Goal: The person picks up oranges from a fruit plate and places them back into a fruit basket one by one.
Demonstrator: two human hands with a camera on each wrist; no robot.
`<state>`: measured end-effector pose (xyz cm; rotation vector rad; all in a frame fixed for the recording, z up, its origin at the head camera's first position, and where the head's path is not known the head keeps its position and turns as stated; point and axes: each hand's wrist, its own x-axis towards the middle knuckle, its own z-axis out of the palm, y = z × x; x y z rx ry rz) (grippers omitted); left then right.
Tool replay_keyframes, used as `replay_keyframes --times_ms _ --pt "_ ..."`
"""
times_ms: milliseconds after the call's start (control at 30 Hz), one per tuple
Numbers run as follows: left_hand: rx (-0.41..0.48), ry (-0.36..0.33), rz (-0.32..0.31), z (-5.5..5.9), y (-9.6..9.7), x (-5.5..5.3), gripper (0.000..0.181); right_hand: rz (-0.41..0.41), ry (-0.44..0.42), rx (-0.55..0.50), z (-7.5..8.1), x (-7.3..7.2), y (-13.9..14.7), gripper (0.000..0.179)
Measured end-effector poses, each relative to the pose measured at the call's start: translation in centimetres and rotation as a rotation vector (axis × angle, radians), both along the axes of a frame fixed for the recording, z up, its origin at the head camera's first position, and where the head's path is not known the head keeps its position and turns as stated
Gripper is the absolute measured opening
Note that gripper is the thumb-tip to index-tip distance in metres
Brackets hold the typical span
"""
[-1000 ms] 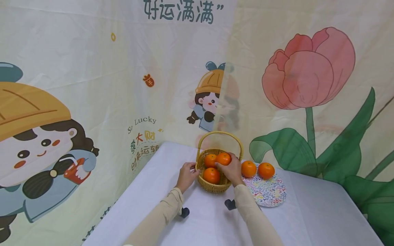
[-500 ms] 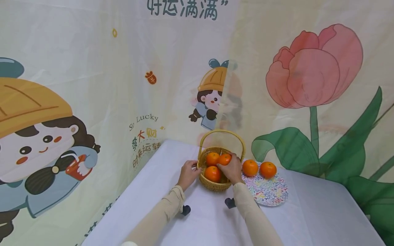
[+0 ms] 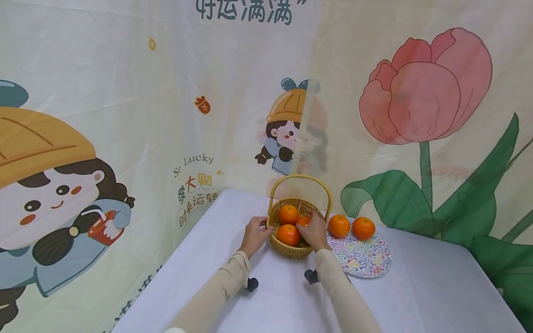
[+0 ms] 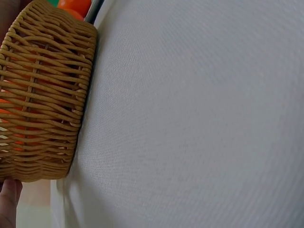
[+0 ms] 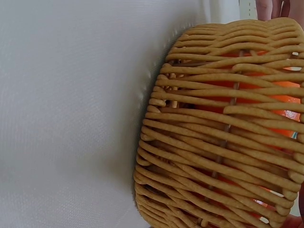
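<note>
A wicker basket (image 3: 293,252) with a tall arched handle stands on the table, holding two plainly visible oranges, the back one (image 3: 288,214) and the front one (image 3: 288,235). My left hand (image 3: 255,237) pinches the left side of its rim near the foot of the handle; in the left wrist view its fingertips (image 4: 8,192) meet the weave. My right hand (image 3: 315,232) reaches inside at the right, thumb and fingers around a third orange (image 3: 303,221), which the hand partly covers. Through the gaps in the weave, orange skin shows in both wrist views.
Right of the basket lies a round plate (image 3: 366,259) with a multicoloured speckled pattern. Two more oranges, one nearer the basket (image 3: 339,226) and one farther right (image 3: 363,229), sit at its back edge. A white cloth (image 3: 275,300) covers the table, and printed curtains (image 3: 233,115) hang behind.
My right hand has lowered its orange deeper into the basket, beside the other two. The left hand has kept its hold on the rim. The head view has shifted slightly.
</note>
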<state>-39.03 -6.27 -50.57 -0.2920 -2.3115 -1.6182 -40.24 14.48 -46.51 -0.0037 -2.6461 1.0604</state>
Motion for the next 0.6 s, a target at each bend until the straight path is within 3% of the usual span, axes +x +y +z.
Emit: replay_keyframes --times_ms 600 --pt "0.007 -0.004 0.005 -0.27 -0.02 -0.24 0.038 0.019 0.022 -0.031 0.94 0.99 -0.27 0.061"
